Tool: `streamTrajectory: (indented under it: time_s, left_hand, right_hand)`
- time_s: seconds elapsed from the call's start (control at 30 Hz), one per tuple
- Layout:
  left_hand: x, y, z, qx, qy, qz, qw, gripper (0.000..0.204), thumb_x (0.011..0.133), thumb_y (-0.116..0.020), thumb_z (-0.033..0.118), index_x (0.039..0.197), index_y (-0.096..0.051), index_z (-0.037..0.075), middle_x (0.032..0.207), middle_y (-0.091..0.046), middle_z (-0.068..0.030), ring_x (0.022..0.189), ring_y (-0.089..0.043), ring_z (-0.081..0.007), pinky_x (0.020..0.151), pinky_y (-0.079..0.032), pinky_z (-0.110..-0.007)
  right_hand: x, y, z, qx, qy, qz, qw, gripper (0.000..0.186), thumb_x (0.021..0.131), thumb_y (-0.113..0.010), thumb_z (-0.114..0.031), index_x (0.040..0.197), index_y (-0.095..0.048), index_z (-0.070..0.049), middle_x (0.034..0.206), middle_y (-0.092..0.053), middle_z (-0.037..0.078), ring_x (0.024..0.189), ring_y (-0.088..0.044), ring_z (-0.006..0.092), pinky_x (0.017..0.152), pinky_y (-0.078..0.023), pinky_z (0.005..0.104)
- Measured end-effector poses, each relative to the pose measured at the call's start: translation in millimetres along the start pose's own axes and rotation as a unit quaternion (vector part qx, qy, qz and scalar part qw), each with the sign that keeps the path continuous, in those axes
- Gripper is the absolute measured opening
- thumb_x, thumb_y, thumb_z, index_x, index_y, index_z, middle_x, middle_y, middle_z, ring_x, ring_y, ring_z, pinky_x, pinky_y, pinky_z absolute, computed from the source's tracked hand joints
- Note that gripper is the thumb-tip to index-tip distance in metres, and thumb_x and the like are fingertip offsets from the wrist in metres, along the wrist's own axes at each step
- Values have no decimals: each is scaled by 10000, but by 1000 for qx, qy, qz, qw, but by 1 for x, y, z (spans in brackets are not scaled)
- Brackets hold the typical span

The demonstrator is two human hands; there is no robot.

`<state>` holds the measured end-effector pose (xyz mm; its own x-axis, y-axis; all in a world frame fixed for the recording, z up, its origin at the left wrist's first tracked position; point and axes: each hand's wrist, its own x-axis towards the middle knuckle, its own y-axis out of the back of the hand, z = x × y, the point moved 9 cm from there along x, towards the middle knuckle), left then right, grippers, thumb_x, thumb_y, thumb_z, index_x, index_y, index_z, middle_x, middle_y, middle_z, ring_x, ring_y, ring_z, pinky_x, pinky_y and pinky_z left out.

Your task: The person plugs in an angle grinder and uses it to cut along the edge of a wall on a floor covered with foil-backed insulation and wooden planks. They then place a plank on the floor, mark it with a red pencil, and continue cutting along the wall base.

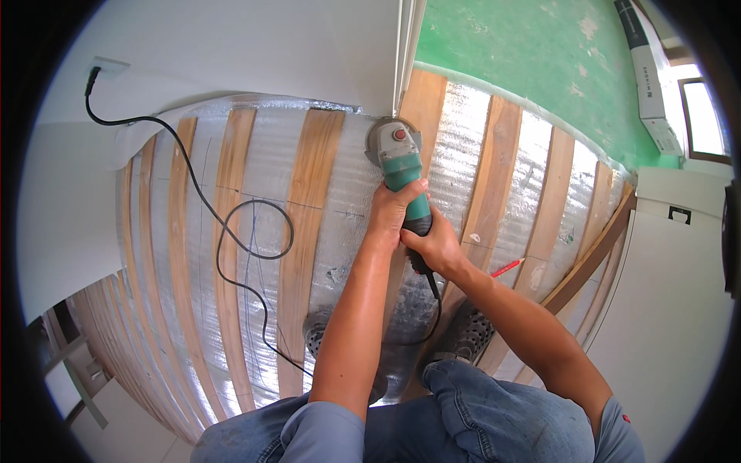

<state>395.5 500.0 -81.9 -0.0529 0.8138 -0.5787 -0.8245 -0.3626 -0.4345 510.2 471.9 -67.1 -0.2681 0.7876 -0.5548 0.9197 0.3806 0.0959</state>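
Observation:
Both of my hands grip a green and grey angle grinder (403, 167). Wrapped round the front of its green body is my left hand (392, 207). Farther back, my right hand (436, 245) closes on the dark rear handle. The grinder's head, with a red button and a round guard, is at the foot of the white wall corner (395, 92), beside a wooden batten (312, 147). Whether its disc touches anything is hidden under the head. Its black cord (220, 224) loops over the floor on the left and runs up to a wall socket (110, 68).
Wooden battens (498, 166) lie in rows over silver foil (359, 166). A red pencil (508, 268) rests right of my right forearm. A brown board (590, 251) slants at the right, beside a white panel (656, 309). A long white box (654, 85) stands by the green surface (525, 62).

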Motion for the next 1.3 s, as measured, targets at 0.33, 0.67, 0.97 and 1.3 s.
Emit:
streamTrajectory:
  time_s: [0.33, 0.67, 0.97, 1.3]
  left_hand:
    - [-2, 1, 1, -12, 4, 12, 1000, 398, 824, -880, 249, 1088, -682, 28, 922, -721, -80, 826, -704, -182, 799, -576, -338]
    - [0, 1, 1, -1, 1, 4, 1000, 377, 841, -864, 258, 1083, -694, 24, 934, -734, -88, 848, -707, -185, 831, -572, -335]
    - [1, -1, 0, -11, -14, 8, 1000, 365, 844, -858, 265, 1064, -690, 29, 912, -731, -84, 826, -698, -179, 821, -565, -330]
    - [2, 1, -2, -16, -20, 21, 999, 347, 846, -856, 248, 1063, -694, 31, 921, -733, -82, 830, -701, -178, 825, -567, -331]
  right_hand:
    - [-7, 0, -6, -7, -50, -10, 999, 631, 814, -833, -355, 1244, -608, 49, 1058, -734, 185, 972, -725, 255, 873, -569, 401]
    - [-2, 0, 6, -7, -47, -2, 999, 661, 803, -830, -362, 1266, -597, 48, 1082, -733, 208, 1006, -729, 291, 895, -563, 419]
    - [2, 4, 9, -22, -33, -15, 999, 721, 811, -842, -354, 1340, -576, 57, 1115, -732, 211, 1040, -720, 282, 931, -555, 405]
    - [0, 4, 2, -9, -31, -24, 999, 676, 821, -829, -325, 1318, -580, 59, 1068, -730, 182, 971, -719, 249, 879, -568, 393]
